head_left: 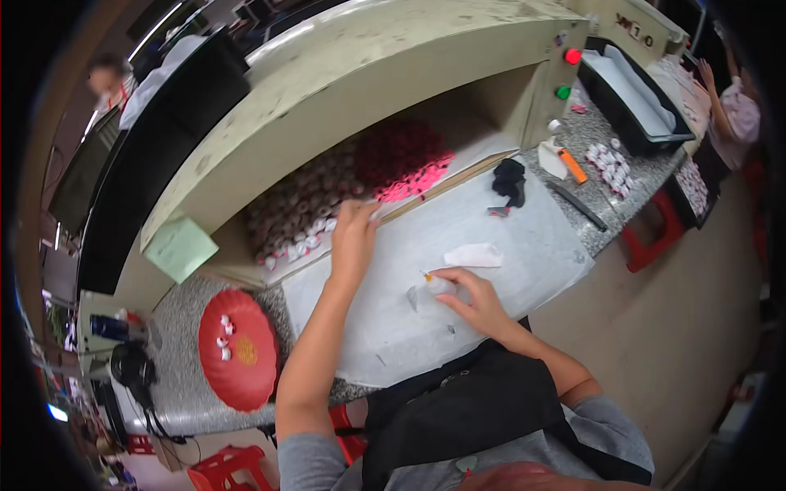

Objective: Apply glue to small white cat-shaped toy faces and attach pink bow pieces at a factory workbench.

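Right hand grips bottle, nozzle angled toward left hand, which lies beside white pieces, its grip unclear.

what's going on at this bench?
The person's right hand holds a small translucent bottle with an orange-yellow tip over a white sheet. The left hand is at the front edge of the beige cabinet's opening, by piles of white pieces and pink pieces; whether it grips one is unclear. A red dish at left holds a few more white pieces.
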